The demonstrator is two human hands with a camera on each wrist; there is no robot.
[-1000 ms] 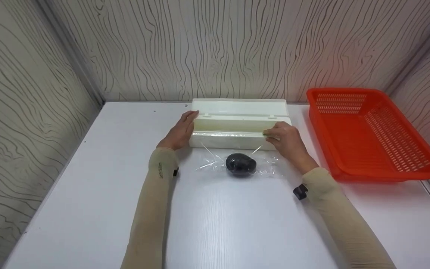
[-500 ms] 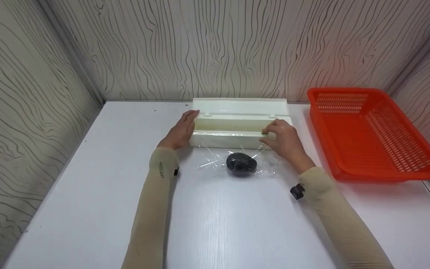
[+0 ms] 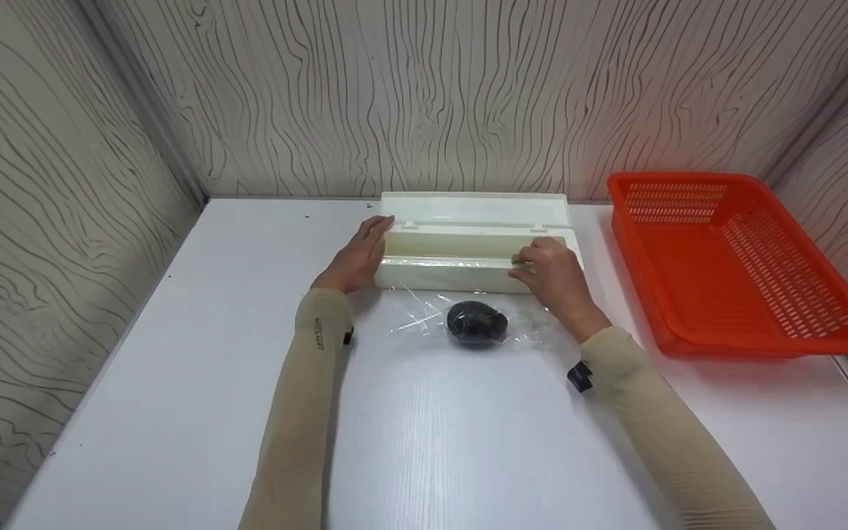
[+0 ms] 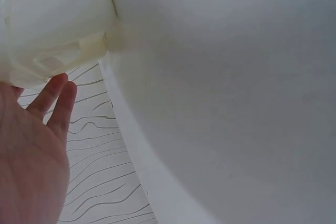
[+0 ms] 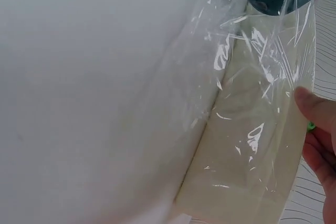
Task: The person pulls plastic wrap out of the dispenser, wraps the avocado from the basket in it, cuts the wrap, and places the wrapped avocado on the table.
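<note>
A white cling film dispenser (image 3: 431, 277) lies across the far part of the table, its lid (image 3: 475, 208) tipped back. My left hand (image 3: 354, 258) rests along the dispenser's left end, fingers extended; in the left wrist view its fingertips touch the box (image 4: 58, 19). With thumb and fingers my right hand (image 3: 558, 276) pinches a small green slider (image 3: 517, 260) on the front edge, toward the right end. Clear cling film (image 3: 413, 320) hangs over the front wall onto the table. Under this film sits a dark, smooth oval object (image 3: 474, 322), dark teal in the right wrist view.
A red plastic basket (image 3: 637, 294) with perforated sides stands to the right of the dispenser. Patterned wall panels (image 3: 424, 96) rise directly behind the table (image 3: 424, 442) and on both sides.
My right hand has slid a little to the left along the dispenser's front edge with the green slider. The left hand stays at the left end, and the dark object is almost unmoved.
</note>
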